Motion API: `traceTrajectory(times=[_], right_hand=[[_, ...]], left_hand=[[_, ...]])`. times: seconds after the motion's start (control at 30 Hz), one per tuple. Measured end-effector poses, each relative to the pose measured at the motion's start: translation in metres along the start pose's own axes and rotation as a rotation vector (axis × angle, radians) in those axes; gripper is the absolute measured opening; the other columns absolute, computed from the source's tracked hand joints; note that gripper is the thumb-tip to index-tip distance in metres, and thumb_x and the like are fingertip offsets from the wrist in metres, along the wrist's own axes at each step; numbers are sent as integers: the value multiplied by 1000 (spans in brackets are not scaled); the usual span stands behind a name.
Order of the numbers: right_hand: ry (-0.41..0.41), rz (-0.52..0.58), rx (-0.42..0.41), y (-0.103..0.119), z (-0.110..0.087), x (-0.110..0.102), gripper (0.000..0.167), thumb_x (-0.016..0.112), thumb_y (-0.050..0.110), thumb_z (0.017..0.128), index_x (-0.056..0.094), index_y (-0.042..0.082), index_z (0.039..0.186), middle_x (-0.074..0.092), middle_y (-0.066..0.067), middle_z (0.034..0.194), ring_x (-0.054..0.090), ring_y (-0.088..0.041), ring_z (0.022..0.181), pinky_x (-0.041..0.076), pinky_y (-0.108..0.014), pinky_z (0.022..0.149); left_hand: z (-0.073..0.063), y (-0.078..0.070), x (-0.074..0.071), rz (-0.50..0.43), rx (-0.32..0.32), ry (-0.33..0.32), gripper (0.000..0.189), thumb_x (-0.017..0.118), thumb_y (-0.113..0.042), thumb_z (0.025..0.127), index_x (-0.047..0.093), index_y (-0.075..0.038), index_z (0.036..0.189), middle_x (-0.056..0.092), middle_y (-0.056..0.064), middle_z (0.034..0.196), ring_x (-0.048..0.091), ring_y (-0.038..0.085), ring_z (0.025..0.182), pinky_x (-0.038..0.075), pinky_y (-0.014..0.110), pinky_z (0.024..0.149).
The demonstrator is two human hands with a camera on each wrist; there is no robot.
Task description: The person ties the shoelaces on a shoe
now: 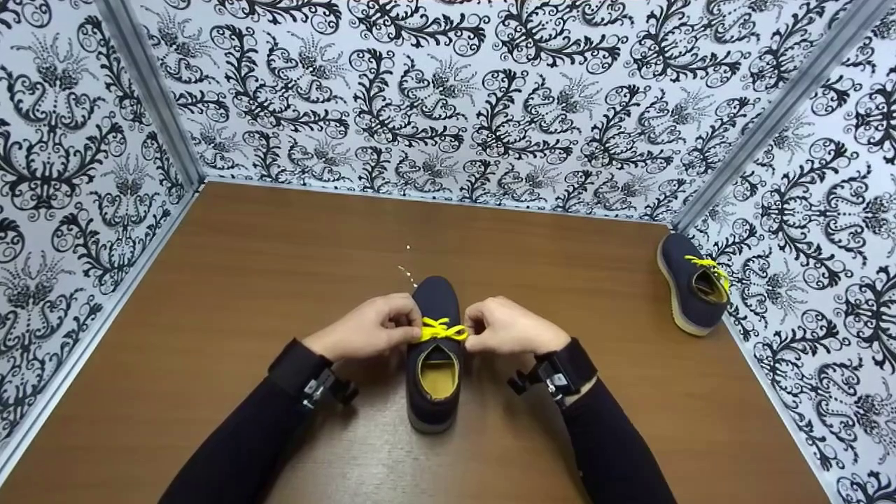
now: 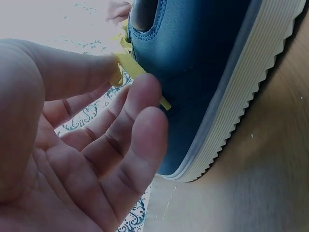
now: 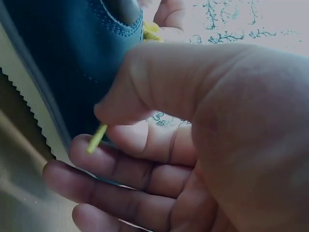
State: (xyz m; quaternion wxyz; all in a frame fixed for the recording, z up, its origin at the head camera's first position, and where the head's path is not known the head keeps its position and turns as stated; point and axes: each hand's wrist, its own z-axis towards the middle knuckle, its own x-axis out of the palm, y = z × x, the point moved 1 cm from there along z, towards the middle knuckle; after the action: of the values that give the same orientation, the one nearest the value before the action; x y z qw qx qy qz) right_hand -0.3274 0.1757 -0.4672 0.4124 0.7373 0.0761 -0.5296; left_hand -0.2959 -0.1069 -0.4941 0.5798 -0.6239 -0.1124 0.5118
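Note:
A dark navy shoe [image 1: 434, 301] stands on the table between the two hands, toe pointing away, its yellow lace [image 1: 442, 330] tied in a bow across the front. From the left side, my left hand [image 1: 371, 325] pinches part of the bow. The left wrist view shows a yellow loop [image 2: 129, 65] at the thumb tip, with a lace end lying against the shoe's side. On the other side my right hand [image 1: 511, 327] pinches the lace between thumb and index finger. A short lace tip [image 3: 96, 138] sticks out below that thumb in the right wrist view.
A second navy shoe [image 1: 689, 287] with a tied yellow lace stands at the far right, against the patterned wall [image 1: 805, 210]. Wallpapered panels border the brown table [image 1: 294, 231] on the left, back and right. Small white marks [image 1: 406, 273] lie beyond the toe.

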Motion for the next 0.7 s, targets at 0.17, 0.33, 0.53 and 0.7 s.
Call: traceTrajectory(times=[0.17,0.33,0.53,0.7], right_hand=[[11,94,-25,3,-3,-5,10,81,14,91,75,17,98,69,10,91,66,-13,85,56,-34,78],[16,194,-57,4,-6,-8,21,89,23,92,76,19,107,73,8,102,71,-19,93,60,-38,84],[-17,228,-72,4,-6,-8,12,87,26,97,78,19,100,73,9,94,70,-17,88,58,-34,79],[-17,247,-77,4,-5,-7,9,86,24,97,79,18,98,73,8,90,68,-16,85,55,-32,76]], left_hand=[[1,0,0,-24,-27,-6,8,77,-16,106,73,-11,101,66,1,95,65,15,77,55,28,62],[2,1,1,-41,-45,-8,6,76,-15,107,74,-10,104,69,1,95,65,18,76,55,28,61],[2,2,0,-81,-76,8,10,70,-16,111,77,-10,114,72,5,95,67,26,72,55,28,60],[1,2,-3,-31,-39,11,16,73,-12,106,81,-14,120,77,0,105,68,19,81,56,28,68]])
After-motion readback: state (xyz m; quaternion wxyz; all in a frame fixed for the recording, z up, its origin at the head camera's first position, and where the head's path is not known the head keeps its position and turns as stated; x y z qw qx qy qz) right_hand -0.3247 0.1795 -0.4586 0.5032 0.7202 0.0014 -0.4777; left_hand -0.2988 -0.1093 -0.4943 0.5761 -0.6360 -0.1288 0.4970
